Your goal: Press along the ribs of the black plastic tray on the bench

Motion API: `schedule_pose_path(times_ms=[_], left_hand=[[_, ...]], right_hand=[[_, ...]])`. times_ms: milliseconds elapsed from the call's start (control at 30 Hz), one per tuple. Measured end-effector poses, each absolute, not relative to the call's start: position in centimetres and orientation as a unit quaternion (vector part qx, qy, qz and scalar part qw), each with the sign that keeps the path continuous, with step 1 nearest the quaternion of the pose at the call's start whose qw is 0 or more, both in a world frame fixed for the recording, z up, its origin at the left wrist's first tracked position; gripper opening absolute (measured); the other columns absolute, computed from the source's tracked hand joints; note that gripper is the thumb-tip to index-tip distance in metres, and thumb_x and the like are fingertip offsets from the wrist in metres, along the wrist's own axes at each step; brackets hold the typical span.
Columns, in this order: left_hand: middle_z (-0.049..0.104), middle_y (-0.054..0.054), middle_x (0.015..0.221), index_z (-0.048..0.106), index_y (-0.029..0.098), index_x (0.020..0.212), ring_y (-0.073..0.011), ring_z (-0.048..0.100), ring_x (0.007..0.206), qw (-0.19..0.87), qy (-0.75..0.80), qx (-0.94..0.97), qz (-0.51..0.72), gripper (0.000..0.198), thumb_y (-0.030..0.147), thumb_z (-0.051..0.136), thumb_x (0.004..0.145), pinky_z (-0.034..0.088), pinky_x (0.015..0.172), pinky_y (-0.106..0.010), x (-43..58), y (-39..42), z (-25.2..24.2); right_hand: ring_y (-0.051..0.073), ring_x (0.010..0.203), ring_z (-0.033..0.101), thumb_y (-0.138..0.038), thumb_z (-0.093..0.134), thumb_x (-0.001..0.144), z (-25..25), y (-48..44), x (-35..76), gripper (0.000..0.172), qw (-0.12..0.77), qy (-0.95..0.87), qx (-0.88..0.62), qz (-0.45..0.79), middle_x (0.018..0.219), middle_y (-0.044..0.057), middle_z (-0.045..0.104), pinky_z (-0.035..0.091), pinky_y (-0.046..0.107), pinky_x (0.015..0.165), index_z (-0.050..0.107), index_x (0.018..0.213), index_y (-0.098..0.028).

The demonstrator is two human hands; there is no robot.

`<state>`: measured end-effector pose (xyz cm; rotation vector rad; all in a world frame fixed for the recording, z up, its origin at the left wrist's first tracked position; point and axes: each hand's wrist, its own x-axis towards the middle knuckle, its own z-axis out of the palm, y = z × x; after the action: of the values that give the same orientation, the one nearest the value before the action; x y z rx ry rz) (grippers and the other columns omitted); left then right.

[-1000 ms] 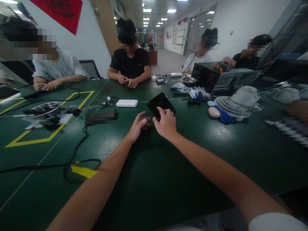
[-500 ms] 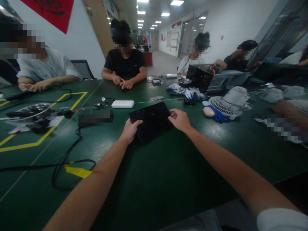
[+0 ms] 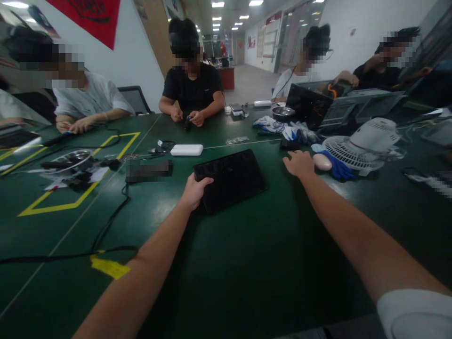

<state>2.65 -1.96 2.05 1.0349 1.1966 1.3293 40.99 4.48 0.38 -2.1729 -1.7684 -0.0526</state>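
Head: left hand (image 3: 195, 192) holds panel (image 3: 233, 181) by edge, right hand (image 3: 299, 165) apart.

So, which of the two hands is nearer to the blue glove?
Right. The right hand is just left of the blue glove, a pale pink oval object between them; the left hand is much farther left, holding the left side of the black tablet.

white sleeve (image 3: 416, 310), bare hands (image 3: 301, 164), possibly grey trousers (image 3: 353, 327)
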Motion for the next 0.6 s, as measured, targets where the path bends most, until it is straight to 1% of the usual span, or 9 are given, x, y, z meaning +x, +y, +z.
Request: schedule_pose_path(times_ms=[167,233,367,500,600], left_hand=[[0.072,-0.002,0.086,0.066,0.017,0.096,-0.024,0.07,0.085,0.502,0.519,0.428,0.543,0.045,0.022,0.081,0.054,0.056,0.085,-0.041,2.6,-1.8,2.3],[0.072,-0.002,0.086,0.066,0.017,0.096,-0.0233,0.07,0.083,0.499,0.526,0.428,0.539,0.046,0.023,0.081,0.054,0.057,0.083,-0.04,2.6,-1.9,2.4],[0.072,-0.001,0.083,0.066,0.017,0.093,-0.0194,0.068,0.075,0.48,0.538,0.421,0.55,0.044,0.023,0.081,0.053,0.057,0.075,-0.035,2.8,-2.2,2.7],[0.072,-0.001,0.083,0.066,0.017,0.093,-0.0183,0.068,0.073,0.464,0.553,0.417,0.552,0.045,0.022,0.082,0.051,0.058,0.069,-0.031,2.9,-2.6,3.1],[0.072,-0.001,0.083,0.066,0.018,0.093,-0.0195,0.069,0.073,0.461,0.564,0.414,0.546,0.047,0.023,0.082,0.05,0.06,0.067,-0.032,3.0,-2.6,3.5]], right_hand=[[0.038,0.122,0.048,-0.044,0.042,0.094,0.7,4.2,40.8,0.053,0.164,-0.631,-0.758,-0.015,0.135,0.019,0.062,0.047,0.054,0.096,0.067,0.129,-0.013],[0.038,0.122,0.049,-0.043,0.042,0.094,0.9,4.1,40.7,0.053,0.165,-0.631,-0.758,-0.014,0.135,0.019,0.062,0.047,0.053,0.094,0.065,0.132,-0.014],[0.041,0.124,0.047,-0.043,0.04,0.095,1.0,4.4,40.6,0.055,0.16,-0.637,-0.754,-0.011,0.137,0.022,0.059,0.047,0.056,0.093,0.061,0.137,-0.014],[0.041,0.124,0.047,-0.043,0.037,0.096,1.2,4.8,41.0,0.055,0.147,-0.662,-0.735,-0.005,0.136,0.024,0.059,0.048,0.056,0.093,0.063,0.132,-0.01],[0.039,0.123,0.048,-0.042,0.037,0.097,1.3,4.6,41.1,0.052,0.149,-0.675,-0.723,-0.006,0.133,0.022,0.061,0.049,0.053,0.092,0.066,0.127,-0.011]])
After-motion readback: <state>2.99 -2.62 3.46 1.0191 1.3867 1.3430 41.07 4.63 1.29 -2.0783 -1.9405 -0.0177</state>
